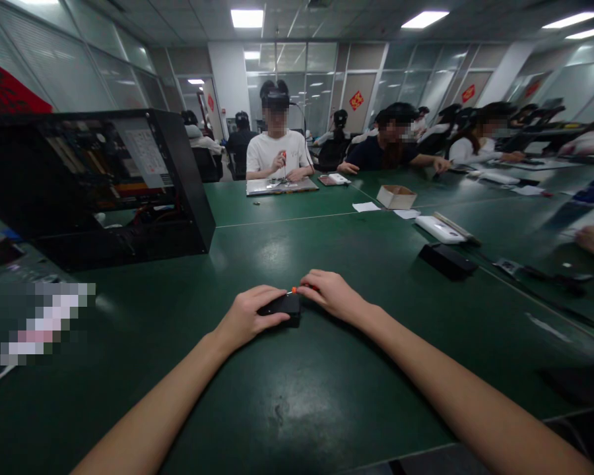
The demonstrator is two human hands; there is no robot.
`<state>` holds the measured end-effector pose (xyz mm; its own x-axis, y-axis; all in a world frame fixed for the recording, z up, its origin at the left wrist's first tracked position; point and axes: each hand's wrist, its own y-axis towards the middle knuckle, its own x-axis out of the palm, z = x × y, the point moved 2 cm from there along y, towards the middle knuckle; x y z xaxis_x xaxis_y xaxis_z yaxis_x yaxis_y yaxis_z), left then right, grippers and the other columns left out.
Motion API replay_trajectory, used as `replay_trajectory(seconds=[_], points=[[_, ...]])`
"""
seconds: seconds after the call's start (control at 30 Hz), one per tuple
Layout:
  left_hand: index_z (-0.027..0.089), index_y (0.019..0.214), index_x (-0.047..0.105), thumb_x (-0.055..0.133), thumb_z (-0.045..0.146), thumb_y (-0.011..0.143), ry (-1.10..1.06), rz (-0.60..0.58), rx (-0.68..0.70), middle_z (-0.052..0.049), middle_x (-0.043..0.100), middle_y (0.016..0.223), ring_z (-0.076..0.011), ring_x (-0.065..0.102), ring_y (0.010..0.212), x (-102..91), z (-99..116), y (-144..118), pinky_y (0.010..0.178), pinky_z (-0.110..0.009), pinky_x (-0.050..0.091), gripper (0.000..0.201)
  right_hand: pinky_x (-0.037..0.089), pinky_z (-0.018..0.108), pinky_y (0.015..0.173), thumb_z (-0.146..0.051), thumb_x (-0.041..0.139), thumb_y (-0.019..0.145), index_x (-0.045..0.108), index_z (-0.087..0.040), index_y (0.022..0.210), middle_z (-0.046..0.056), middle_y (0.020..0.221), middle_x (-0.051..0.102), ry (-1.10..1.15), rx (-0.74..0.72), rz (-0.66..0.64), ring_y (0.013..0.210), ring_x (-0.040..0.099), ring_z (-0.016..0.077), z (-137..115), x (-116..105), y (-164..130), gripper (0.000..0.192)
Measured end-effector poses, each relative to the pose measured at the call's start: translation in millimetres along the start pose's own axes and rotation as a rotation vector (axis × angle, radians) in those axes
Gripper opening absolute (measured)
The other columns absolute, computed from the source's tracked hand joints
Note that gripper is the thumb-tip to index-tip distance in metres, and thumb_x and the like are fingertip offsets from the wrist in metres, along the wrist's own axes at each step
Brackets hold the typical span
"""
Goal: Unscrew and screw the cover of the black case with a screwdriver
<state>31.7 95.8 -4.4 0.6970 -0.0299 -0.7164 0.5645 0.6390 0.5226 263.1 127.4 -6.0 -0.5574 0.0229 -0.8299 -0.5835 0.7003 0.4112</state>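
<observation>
Near the middle of the green table, my left hand (251, 311) grips a small black box (286, 306) that rests on the tabletop, fingers over its far side and thumb along the near side. My right hand (329, 293) is closed around a screwdriver (294, 290) with an orange-red handle. Its thin metal shaft points left, lying nearly level over the far edge of the box, close to my left fingertips. Most of the handle is hidden inside my right fingers. Whether the tip touches the box I cannot tell.
An open computer case (183, 191) stands at the left. To the right lie a black box (447, 261), a white device (440, 229) and cables. An open cardboard box (396, 198) sits farther back. Across the green table (257, 251), a person (277, 148) works over a flat panel (282, 187).
</observation>
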Motion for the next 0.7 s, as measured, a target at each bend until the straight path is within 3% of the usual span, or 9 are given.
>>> replay_trajectory(seconds=[0.1, 0.27, 0.4, 0.53, 0.7], points=[[0.02, 0.125, 0.07, 0.074, 0.04, 0.089, -0.013, -0.014, -0.026, -0.011, 0.074, 0.114, -0.0246, 0.07, 0.1, -1.8, -0.7, 0.2, 0.092, -0.036, 0.055, 0.042, 0.046, 0.027, 0.075, -0.041, 0.046, 0.104, 0.068, -0.017, 0.107, 0.007, 0.093, 0.069, -0.06, -0.106, -0.108, 0.084, 0.065, 0.0178, -0.9, -7.1, -2.0, 0.033], [0.019, 0.128, 0.066, 0.08, 0.038, 0.084, -0.047, -0.068, -0.096, -0.011, 0.072, 0.118, -0.025, 0.068, 0.105, -2.6, -1.1, 2.4, 0.095, -0.036, 0.052, 0.05, 0.048, 0.03, 0.077, -0.037, 0.043, 0.105, 0.066, -0.014, 0.112, 0.01, 0.095, 0.066, -0.139, -0.192, -0.023, 0.086, 0.062, 0.0193, -4.4, -10.2, -4.5, 0.033], [0.021, 0.131, 0.063, 0.084, 0.038, 0.077, -0.09, -0.039, -0.186, -0.008, 0.073, 0.113, -0.0253, 0.068, 0.103, -3.1, 0.5, 5.1, 0.095, -0.037, 0.052, 0.06, 0.05, 0.029, 0.079, -0.032, 0.046, 0.104, 0.064, -0.015, 0.111, 0.009, 0.096, 0.065, -0.041, -0.218, 0.014, 0.087, 0.062, 0.0173, -5.9, -6.5, -5.4, 0.027], [0.02, 0.123, 0.066, 0.086, 0.038, 0.071, -0.14, -0.001, -0.354, -0.007, 0.073, 0.111, -0.027, 0.068, 0.103, -5.7, -3.4, 7.1, 0.095, -0.038, 0.051, 0.059, 0.05, 0.028, 0.073, -0.034, 0.046, 0.103, 0.065, -0.016, 0.112, 0.009, 0.099, 0.067, -0.129, -0.211, 0.103, 0.085, 0.064, 0.0175, -7.3, -6.3, -5.7, 0.027], [0.02, 0.116, 0.069, 0.084, 0.037, 0.071, -0.235, -0.114, -0.486, -0.006, 0.072, 0.115, -0.0286, 0.066, 0.107, -12.4, -9.6, 8.9, 0.096, -0.038, 0.05, 0.05, 0.052, 0.029, 0.073, -0.029, 0.045, 0.103, 0.064, -0.014, 0.118, 0.01, 0.104, 0.066, -0.151, -0.206, 0.046, 0.085, 0.065, 0.0181, -10.4, -6.3, -4.7, 0.028]])
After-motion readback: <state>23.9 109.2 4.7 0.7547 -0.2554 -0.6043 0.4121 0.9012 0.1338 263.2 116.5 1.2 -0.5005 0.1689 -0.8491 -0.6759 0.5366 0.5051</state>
